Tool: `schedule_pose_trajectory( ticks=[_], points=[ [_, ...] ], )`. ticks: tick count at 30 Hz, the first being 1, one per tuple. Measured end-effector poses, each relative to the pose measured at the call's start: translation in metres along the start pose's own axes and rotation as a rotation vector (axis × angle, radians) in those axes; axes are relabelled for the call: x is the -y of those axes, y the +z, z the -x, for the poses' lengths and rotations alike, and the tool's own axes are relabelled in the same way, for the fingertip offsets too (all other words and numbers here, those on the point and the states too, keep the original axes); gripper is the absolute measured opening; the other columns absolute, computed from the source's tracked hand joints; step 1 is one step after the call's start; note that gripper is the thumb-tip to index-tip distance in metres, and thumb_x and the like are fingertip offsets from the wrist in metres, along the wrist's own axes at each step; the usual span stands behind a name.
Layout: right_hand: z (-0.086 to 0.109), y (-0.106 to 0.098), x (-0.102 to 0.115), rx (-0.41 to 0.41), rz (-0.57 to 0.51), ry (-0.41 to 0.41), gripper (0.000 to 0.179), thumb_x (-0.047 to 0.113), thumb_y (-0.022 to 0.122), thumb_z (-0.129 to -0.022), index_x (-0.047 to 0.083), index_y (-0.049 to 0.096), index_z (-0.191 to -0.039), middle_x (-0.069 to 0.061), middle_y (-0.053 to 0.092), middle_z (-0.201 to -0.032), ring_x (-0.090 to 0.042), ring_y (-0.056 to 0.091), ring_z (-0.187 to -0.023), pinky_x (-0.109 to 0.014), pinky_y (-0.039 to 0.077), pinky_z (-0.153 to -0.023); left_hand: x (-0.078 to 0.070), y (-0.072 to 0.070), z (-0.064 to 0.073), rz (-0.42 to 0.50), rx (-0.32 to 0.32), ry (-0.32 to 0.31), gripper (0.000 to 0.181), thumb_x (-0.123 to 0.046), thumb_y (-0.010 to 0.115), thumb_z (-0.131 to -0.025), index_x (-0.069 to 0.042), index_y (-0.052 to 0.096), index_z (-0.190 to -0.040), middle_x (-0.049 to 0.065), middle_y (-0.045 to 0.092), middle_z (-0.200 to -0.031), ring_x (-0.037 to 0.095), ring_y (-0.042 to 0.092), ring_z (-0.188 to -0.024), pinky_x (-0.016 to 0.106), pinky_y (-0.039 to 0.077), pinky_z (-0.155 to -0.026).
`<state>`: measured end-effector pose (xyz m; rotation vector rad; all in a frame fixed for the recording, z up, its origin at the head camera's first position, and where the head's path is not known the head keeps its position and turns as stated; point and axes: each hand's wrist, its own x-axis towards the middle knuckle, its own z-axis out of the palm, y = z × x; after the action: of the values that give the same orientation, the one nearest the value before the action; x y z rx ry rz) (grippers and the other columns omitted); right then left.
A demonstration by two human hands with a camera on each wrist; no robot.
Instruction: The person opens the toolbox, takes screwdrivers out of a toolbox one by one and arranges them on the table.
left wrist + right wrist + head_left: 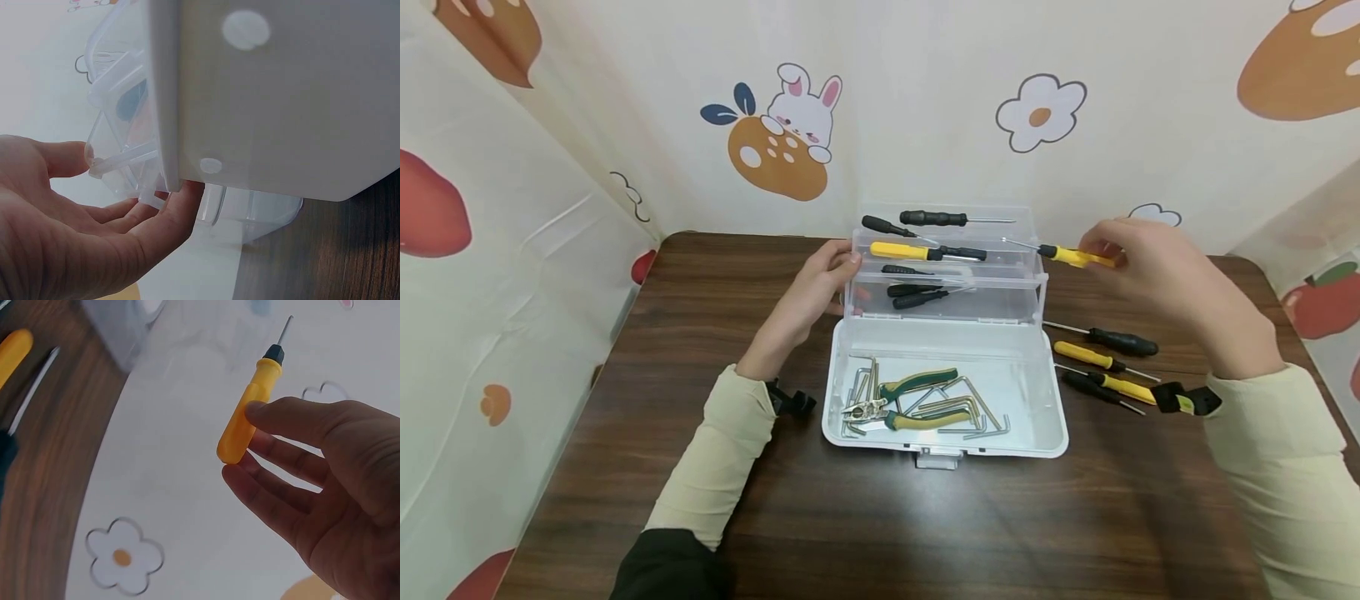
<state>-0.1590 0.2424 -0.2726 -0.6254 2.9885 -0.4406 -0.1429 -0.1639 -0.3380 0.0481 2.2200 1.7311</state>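
Observation:
My right hand (pixel 1157 258) pinches a yellow-handled screwdriver (pixel 247 419) between thumb and fingers, its thin shaft pointing left toward the toolbox's upper tray. At the toolbox's left side, my left hand (pixel 820 279) grips the end of the clear plastic tray (pixel 122 156), thumb on one side and fingers curled under. Several screwdrivers lie in the clear tiers, among them a yellow one (pixel 898 251) and a black one (pixel 932 218). Inside the white toolbox base (pixel 1030 417) are green-handled pliers (pixel 925 421) and several hex keys (pixel 977 400).
On the brown wooden table (pixel 1000 525), right of the toolbox, lie several more screwdrivers, including a black-handled one (pixel 1123 342) and a yellow-handled one (pixel 1082 356). A pale printed curtain (pixel 925 125) stands behind the table and along its sides.

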Motion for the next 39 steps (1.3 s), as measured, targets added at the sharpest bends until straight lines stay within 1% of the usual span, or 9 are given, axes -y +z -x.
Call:
schedule_pose_trajectory(
  ticks=[3, 7, 13, 16, 19, 24, 31, 36, 39],
  points=[
    [0.005, 0.002, -0.012, 0.015, -0.004, 0.031, 0.018, 0.002, 0.072, -0.094, 0.001, 0.070, -0.112, -0.021, 0.073, -0.107, -0.037, 0.067, -0.097, -0.060, 0.057, -0.082, 0.000, 0.000, 0.000, 0.001, 0.001, 0.000, 0.053, -0.032, 0.043, -0.113, -0.009, 0.034, -0.160, 0.015, 0.055, -0.150, 0.030, 0.072, -0.103, 0.038, 0.067, -0.076],
    [0.012, 0.007, -0.029, 0.018, -0.021, 0.038, 0.018, -0.001, 0.072, -0.093, 0.000, 0.070, -0.111, -0.022, 0.073, -0.105, -0.038, 0.069, -0.095, -0.060, 0.058, -0.082, 0.000, 0.000, 0.001, 0.001, 0.002, 0.003, 0.053, -0.032, 0.044, -0.113, -0.009, 0.034, -0.160, 0.015, 0.055, -0.150, 0.033, 0.072, -0.106, 0.038, 0.067, -0.077],
    [0.021, 0.019, -0.050, 0.059, -0.047, 0.060, 0.018, -0.002, 0.071, -0.093, -0.001, 0.069, -0.111, -0.025, 0.072, -0.105, -0.042, 0.069, -0.095, -0.063, 0.057, -0.083, 0.001, -0.001, 0.001, -0.002, 0.000, 0.005, 0.053, -0.032, 0.043, -0.113, -0.008, 0.034, -0.160, 0.015, 0.055, -0.151, 0.030, 0.072, -0.102, 0.035, 0.067, -0.075],
    [0.025, 0.026, -0.056, 0.084, -0.044, 0.085, 0.018, 0.002, 0.071, -0.095, 0.002, 0.069, -0.112, -0.023, 0.073, -0.105, -0.040, 0.069, -0.096, -0.062, 0.056, -0.082, 0.002, -0.001, 0.000, 0.000, -0.001, 0.008, 0.052, -0.032, 0.043, -0.113, -0.008, 0.034, -0.160, 0.015, 0.055, -0.151, 0.029, 0.072, -0.102, 0.035, 0.067, -0.075],
    [0.028, 0.032, -0.061, 0.111, -0.040, 0.104, 0.018, 0.006, 0.071, -0.096, 0.005, 0.069, -0.114, -0.021, 0.074, -0.105, -0.039, 0.070, -0.097, -0.060, 0.056, -0.082, 0.003, -0.001, 0.000, 0.008, 0.003, 0.013, 0.053, -0.031, 0.042, -0.113, -0.008, 0.033, -0.160, 0.016, 0.055, -0.151, 0.032, 0.072, -0.105, 0.039, 0.067, -0.077],
    [0.030, 0.040, -0.071, 0.154, -0.060, 0.103, 0.019, 0.005, 0.069, -0.096, 0.004, 0.069, -0.115, -0.022, 0.074, -0.106, -0.040, 0.070, -0.098, -0.060, 0.057, -0.082, 0.002, 0.000, 0.002, 0.013, 0.007, 0.018, 0.053, -0.031, 0.042, -0.113, -0.008, 0.033, -0.160, 0.016, 0.055, -0.151, 0.036, 0.072, -0.109, 0.044, 0.067, -0.080],
    [0.031, 0.053, -0.086, 0.205, -0.059, 0.121, 0.017, 0.008, 0.067, -0.098, 0.003, 0.070, -0.115, -0.023, 0.073, -0.107, -0.040, 0.069, -0.099, -0.061, 0.057, -0.083, 0.002, 0.001, 0.001, 0.010, 0.002, 0.019, 0.053, -0.031, 0.042, -0.113, -0.009, 0.033, -0.160, 0.016, 0.054, -0.151, 0.033, 0.072, -0.106, 0.044, 0.067, -0.080],
    [0.029, 0.062, -0.096, 0.227, -0.050, 0.108, 0.014, 0.008, 0.069, -0.099, 0.003, 0.071, -0.112, -0.022, 0.074, -0.105, -0.040, 0.069, -0.098, -0.061, 0.057, -0.085, 0.002, 0.001, 0.001, 0.009, 0.001, 0.013, 0.053, -0.031, 0.042, -0.113, -0.008, 0.032, -0.161, 0.016, 0.055, -0.150, 0.034, 0.072, -0.107, 0.047, 0.066, -0.082],
    [0.028, 0.066, -0.099, 0.233, -0.041, 0.094, 0.013, 0.006, 0.069, -0.098, 0.002, 0.072, -0.110, -0.023, 0.074, -0.105, -0.041, 0.070, -0.098, -0.062, 0.057, -0.085, 0.002, 0.001, 0.000, 0.007, 0.002, 0.010, 0.054, -0.032, 0.042, -0.114, -0.008, 0.032, -0.161, 0.016, 0.054, -0.151, 0.035, 0.071, -0.108, 0.047, 0.066, -0.083]
  ],
)
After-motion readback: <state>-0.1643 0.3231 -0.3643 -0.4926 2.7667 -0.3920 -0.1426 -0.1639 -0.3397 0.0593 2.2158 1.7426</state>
